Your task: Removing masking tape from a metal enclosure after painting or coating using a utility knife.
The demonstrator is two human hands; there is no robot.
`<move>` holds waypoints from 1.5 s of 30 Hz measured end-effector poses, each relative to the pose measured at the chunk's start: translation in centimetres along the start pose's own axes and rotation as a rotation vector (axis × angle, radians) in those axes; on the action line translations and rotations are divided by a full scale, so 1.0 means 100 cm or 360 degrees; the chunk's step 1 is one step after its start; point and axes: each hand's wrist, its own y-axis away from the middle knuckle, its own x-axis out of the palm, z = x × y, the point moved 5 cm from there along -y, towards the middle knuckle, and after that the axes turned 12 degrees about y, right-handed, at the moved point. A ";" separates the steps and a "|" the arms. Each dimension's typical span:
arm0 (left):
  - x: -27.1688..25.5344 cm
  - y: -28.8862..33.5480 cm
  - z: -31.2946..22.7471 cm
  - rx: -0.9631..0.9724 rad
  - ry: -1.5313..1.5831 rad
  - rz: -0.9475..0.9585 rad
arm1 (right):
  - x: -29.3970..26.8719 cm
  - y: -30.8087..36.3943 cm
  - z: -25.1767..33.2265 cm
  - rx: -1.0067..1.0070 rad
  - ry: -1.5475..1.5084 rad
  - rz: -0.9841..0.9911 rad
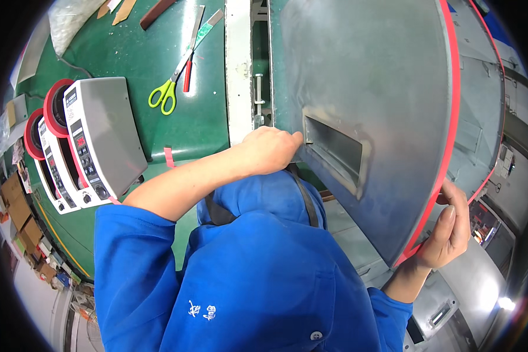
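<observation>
A large grey metal panel (375, 70) stands tilted in front of me on the right, with a rectangular cutout near its lower left. Red tape (453, 94) runs along its right edge and round the lower corner. My left hand (273, 149) is closed at the panel's left edge beside the cutout; its fingertips are partly hidden. At the lower right, my right hand (449, 232) has its fingers and thumb bent round the red-taped edge. Some of those fingers lie behind the edge.
On the green mat (199, 126) lie yellow-green scissors (165, 94), a red-handled tool (188, 73) and a metal blade with a green patch (210, 26). Two white tape dispensers (102, 135) with red tape rolls stand at the left. A second red-edged panel (478, 111) is behind on the right.
</observation>
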 end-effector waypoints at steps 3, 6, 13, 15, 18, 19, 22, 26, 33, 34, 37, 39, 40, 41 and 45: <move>-0.004 -0.002 0.007 -0.0109 0.0119 -0.0056 | -0.001 -0.001 0.000 -0.0017 0.0006 0.0007; 0.005 0.000 0.007 -0.0038 0.0132 0.0067 | 0.000 0.000 0.000 -0.0002 0.0005 0.0006; -0.002 -0.001 0.000 -0.0062 0.0013 0.0032 | -0.001 0.001 0.000 -0.0047 -0.0011 -0.0003; -0.001 0.004 -0.005 -0.0085 0.0145 0.0049 | -0.002 0.001 0.000 -0.0049 -0.0017 -0.0013; 0.002 0.004 -0.010 -0.0020 0.0149 -0.0032 | 0.000 0.003 -0.001 -0.0036 -0.0052 -0.0015; 0.003 0.004 -0.007 -0.0061 0.0133 -0.0017 | 0.000 0.002 -0.001 -0.0048 -0.0048 -0.0013; 0.006 0.004 -0.004 -0.0100 0.0156 -0.0011 | -0.001 0.002 0.000 -0.0067 -0.0033 -0.0010; 0.008 0.003 0.002 -0.0017 0.0213 -0.0048 | -0.002 0.002 0.000 -0.0056 -0.0036 -0.0017; 0.011 0.001 0.008 -0.0045 0.0090 -0.0068 | -0.002 0.004 0.001 -0.0053 -0.0013 0.0005; 0.011 0.002 0.007 -0.0111 0.0052 -0.0031 | -0.003 0.003 0.000 -0.0070 -0.0008 0.0017; -0.002 -0.002 0.011 -0.0176 0.0022 -0.0226 | -0.002 0.001 -0.001 -0.0057 -0.0016 -0.0015; -0.017 -0.006 0.020 -0.0156 0.0037 -0.0381 | -0.001 0.002 0.000 -0.0039 -0.0028 -0.0023; -0.018 -0.004 0.017 -0.0144 0.0092 -0.0346 | -0.001 0.000 -0.001 -0.0048 -0.0040 -0.0017; -0.016 -0.002 0.014 -0.0132 0.0147 -0.0311 | -0.001 0.000 -0.001 -0.0058 -0.0052 -0.0011; -0.001 0.006 0.004 -0.0037 0.0542 -0.0339 | -0.002 0.002 -0.001 -0.0060 -0.0032 -0.0025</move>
